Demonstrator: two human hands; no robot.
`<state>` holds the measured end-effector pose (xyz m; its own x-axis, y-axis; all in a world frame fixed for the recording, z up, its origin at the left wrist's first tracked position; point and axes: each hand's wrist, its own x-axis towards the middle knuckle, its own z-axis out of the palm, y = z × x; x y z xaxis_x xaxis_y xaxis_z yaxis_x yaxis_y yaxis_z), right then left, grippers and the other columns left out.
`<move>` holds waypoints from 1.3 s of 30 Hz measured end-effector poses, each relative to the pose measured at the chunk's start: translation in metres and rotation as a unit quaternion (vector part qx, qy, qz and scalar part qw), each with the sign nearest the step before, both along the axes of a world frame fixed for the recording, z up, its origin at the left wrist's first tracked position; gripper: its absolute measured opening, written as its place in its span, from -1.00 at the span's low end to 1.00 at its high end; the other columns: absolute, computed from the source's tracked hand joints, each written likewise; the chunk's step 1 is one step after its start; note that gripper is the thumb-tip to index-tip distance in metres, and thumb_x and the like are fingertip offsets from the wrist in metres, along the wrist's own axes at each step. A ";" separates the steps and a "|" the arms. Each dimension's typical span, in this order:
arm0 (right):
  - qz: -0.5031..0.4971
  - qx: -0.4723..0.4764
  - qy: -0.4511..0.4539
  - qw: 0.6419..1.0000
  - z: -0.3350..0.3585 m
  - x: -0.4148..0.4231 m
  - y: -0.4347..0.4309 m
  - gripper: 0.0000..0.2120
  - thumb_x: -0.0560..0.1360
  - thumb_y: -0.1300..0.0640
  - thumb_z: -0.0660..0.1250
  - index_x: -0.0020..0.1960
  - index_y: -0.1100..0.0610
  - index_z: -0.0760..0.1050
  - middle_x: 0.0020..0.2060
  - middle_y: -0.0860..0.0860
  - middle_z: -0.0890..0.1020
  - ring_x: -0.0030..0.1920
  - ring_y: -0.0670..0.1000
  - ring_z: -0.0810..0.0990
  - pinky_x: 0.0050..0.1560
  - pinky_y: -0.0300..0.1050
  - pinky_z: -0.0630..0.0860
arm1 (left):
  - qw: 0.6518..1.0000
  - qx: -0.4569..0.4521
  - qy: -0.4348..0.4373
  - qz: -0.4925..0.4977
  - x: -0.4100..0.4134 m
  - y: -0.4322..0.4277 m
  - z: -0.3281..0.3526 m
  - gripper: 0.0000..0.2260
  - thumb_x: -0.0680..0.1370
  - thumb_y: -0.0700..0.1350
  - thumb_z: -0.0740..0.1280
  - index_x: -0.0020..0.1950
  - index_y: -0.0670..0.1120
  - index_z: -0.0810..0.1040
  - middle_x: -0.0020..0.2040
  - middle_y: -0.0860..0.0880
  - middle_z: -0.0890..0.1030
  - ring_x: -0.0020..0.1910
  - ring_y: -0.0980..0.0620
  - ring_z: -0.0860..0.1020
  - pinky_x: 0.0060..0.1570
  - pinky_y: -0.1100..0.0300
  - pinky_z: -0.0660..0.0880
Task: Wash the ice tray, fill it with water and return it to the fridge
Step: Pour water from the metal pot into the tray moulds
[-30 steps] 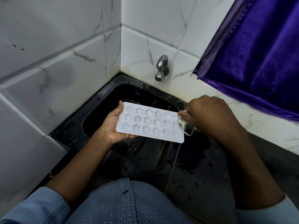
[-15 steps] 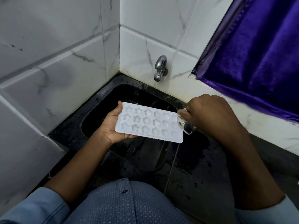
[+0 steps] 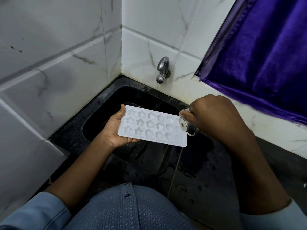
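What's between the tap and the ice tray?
Between tap and ice tray, only the black sink: wet rim, then dark hollow, in the head view.

White, grey-veined wall tiles (image 3: 49, 80) meet in a corner beyond the left hand (image 3: 114, 128). A steel tap (image 3: 163, 70) juts from the back wall, above and between the hands. Beneath them a black sink (image 3: 141, 97) is sunk into a dark, wet table (image 3: 207, 171). A glossy purple curtain (image 3: 257, 55) hangs above the right hand (image 3: 216, 117).
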<state>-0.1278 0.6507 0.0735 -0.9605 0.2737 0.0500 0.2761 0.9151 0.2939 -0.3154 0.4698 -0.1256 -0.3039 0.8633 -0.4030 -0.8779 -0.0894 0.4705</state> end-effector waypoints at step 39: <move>-0.179 -0.474 0.300 0.808 -0.098 0.080 0.099 -0.40 0.64 -0.13 0.36 -0.44 0.20 0.35 -0.56 0.00 0.36 -0.51 -0.06 0.30 -0.47 -0.19 0.27 | 0.999 -0.020 -0.004 0.026 0.005 -0.003 -0.007 -0.33 0.57 0.44 0.25 0.33 -0.08 0.71 0.44 -0.23 0.59 0.36 -0.33 0.60 0.23 -0.40 0.56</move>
